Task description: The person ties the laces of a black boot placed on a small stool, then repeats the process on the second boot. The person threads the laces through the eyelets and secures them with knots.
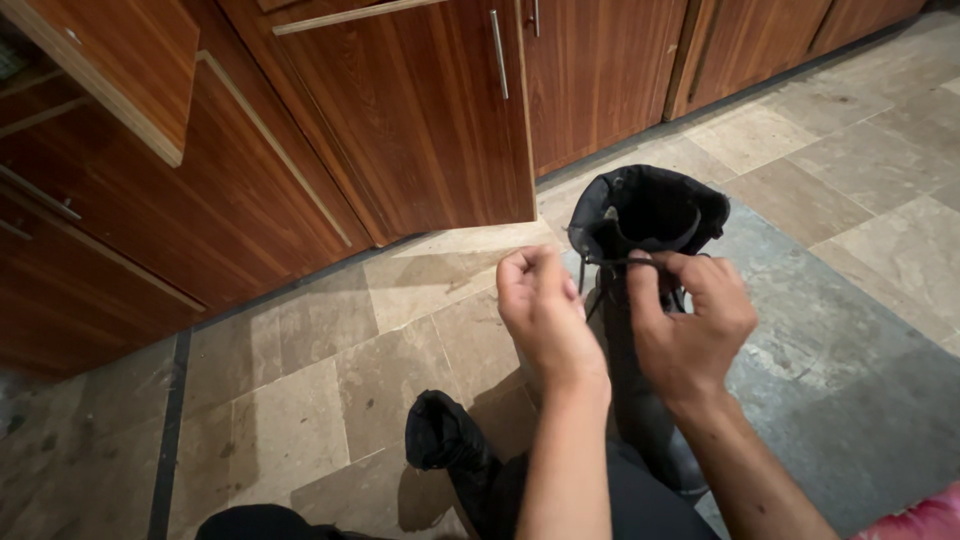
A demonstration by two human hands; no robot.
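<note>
Head view: a tall black boot (640, 300) stands upright on the stone-tiled floor (820, 200), its open collar at the top and its toe pointing back toward the person. Its long axis runs up and down, tilted slightly away from the camera. Both hands sit just below the collar, at the upper lacing. The left hand (540, 305) is curled shut, fingers pressed together against the thumb, pinching what looks like one end of the black lace (610, 262) — the pinch itself is turned away, so the grip is partly hidden. The right hand (690, 310) is also closed, thumb and forefinger nipped on the lace's other end right against the boot's front. The lace stretches taut between the two hands, across the boot's throat. The right hand lies nearer the boot, touching it; the left is held just beside it, out to the left. A second dark boot (440, 435) lies lower down, near the person's leg. Wooden cabinet doors (420, 120) stand behind.
</note>
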